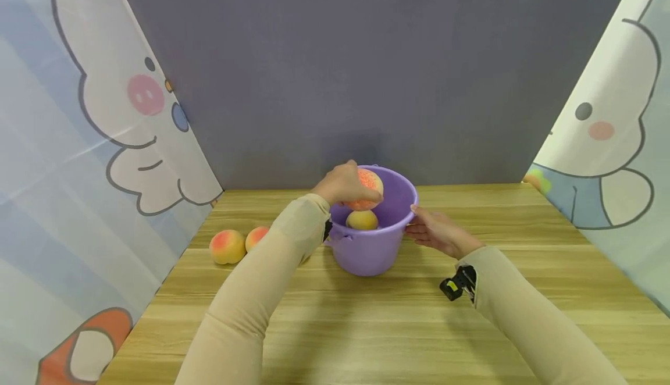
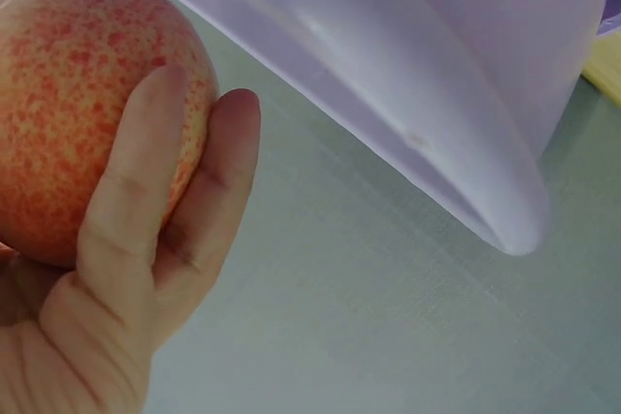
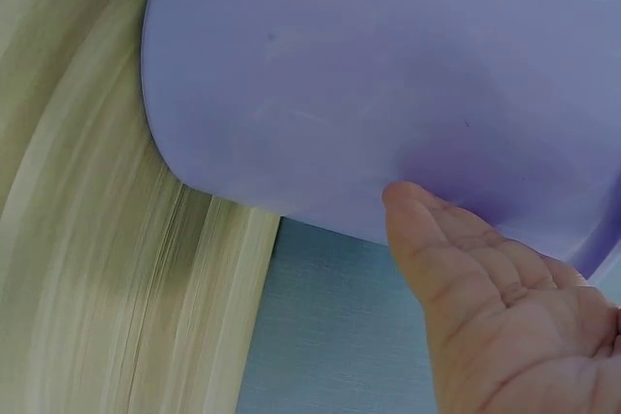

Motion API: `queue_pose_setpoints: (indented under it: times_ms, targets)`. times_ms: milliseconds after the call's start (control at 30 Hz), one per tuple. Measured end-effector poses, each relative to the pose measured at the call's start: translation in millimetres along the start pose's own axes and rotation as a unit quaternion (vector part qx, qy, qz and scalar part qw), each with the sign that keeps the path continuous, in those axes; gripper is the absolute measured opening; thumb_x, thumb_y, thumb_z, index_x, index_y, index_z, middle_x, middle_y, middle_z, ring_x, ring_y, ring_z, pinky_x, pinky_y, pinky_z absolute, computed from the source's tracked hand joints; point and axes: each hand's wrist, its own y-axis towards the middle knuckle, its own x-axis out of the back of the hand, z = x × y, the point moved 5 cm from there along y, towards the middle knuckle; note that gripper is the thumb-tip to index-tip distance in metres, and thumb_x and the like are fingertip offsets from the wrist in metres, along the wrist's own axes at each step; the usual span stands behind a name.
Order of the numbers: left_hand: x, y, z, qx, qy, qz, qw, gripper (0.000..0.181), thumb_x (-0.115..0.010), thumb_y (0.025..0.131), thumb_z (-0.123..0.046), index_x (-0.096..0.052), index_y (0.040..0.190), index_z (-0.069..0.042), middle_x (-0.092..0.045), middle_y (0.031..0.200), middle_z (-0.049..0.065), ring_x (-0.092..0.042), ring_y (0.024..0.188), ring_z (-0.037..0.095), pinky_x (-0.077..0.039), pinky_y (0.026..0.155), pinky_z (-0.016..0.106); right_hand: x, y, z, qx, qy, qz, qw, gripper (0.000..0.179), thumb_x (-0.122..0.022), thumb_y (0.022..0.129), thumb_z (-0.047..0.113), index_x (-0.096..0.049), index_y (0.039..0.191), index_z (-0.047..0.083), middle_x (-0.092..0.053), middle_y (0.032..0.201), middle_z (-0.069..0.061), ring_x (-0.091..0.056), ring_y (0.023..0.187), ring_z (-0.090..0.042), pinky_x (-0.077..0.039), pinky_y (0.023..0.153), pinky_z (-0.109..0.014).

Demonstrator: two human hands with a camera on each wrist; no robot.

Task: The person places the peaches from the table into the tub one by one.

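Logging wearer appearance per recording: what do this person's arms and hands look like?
Long, plain cream fabric sleeves cover both arms. The left hand and right hand are gloveless. Strapped at the right wrist is a small black boxy device with a yellow patch; at the left, only a sliver of black gear shows.

Wood-grain table [image 1: 377, 338] | dark grey backdrop [image 1: 398, 71] behind | cartoon-printed left curtain [image 1: 89, 170] | similar right curtain [image 1: 617, 141]

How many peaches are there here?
4 clearly visible: one peach in the left hand, another inside the purple bucket, two on the table. Others may be hidden behind the left sleeve or in the bucket.
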Motion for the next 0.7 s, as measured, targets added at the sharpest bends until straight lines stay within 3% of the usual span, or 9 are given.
queue_pose_setpoints:
  times_ms: [333,700]
  targets:
    - [-1.8,0.4,3.8,-0.012,-0.001,0.017,0.9998,0.083,-0.075,0.075,-0.042,-0.038,0.141,-0.009,-0.056,0.117,0.008,-0.056,0.098,0.022,-0.050,0.073,0.032,-3.8,2.7,-0.3,-0.001,0.002,-0.008,1.0000,0.072,-0.024,0.104,0.040,-0.021,0.139,-0.023,-0.030,0.140,-0.039,-0.030,0.133,-0.047,-0.026,0.109,-0.053]
    - [-4.5,9.0,2.9,-0.017,0.010,0.014,0.9997,0.082,-0.077,0.074,-0.044,-0.041,0.138,-0.008,-0.057,0.114,0.008,-0.056,0.098,0.023,-0.051,0.075,0.034,-3.3,2.2,-1.4,0.002,-0.003,-0.006,1.0000,0.073,-0.024,0.104,0.042,-0.021,0.140,-0.022,-0.030,0.141,-0.038,-0.030,0.133,-0.046,-0.025,0.109,-0.054]
